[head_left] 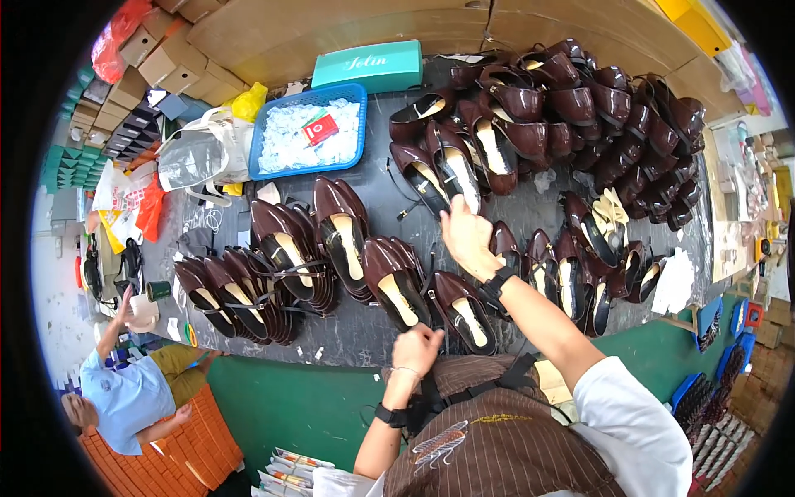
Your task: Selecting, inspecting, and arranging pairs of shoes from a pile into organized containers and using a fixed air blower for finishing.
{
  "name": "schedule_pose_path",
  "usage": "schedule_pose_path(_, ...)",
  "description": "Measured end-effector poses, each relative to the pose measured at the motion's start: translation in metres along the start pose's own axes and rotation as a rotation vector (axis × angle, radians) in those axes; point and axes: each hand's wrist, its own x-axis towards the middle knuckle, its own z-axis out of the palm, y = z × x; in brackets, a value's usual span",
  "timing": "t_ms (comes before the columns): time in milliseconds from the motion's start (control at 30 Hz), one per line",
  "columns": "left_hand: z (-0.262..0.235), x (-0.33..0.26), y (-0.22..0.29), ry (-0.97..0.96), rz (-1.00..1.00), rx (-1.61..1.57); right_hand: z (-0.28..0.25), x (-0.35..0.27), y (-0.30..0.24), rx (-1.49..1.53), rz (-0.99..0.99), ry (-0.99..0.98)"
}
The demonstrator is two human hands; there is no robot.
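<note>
Left hand (418, 348) fingers hidden behind its knuckles.

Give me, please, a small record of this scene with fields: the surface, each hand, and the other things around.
surface: dark grey worktable
left hand: left hand at the near table edge, touching a glossy dark brown pointed shoe with cream insole; whether it grips is unclear
right hand: right hand raised over the table, reaching toward the glossy brown shoes; nothing clearly held
far right: large heap of brown shoes
back: blue plastic basket of white packets, teal box
lower left: another person in a light blue shirt
</note>
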Motion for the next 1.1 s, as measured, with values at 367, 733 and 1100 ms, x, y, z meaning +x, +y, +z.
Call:
schedule_pose_path(367,0.105,0.078,-0.052,-0.241,0.138,0.144,0.011,0.006,0.072,-0.084,0.130,-0.013)
schedule_pose_path(733,0.120,0.081,-0.053,-0.575,-0.383,-0.881,-0.045,-0.094,0.074,0.657,-0.026,-0.271)
schedule_pose_path(1100,0.066,0.084,0.000,-0.557,-0.259,-0.782,-0.022,-0.169,0.095,-0.096,-0.128,-0.385)
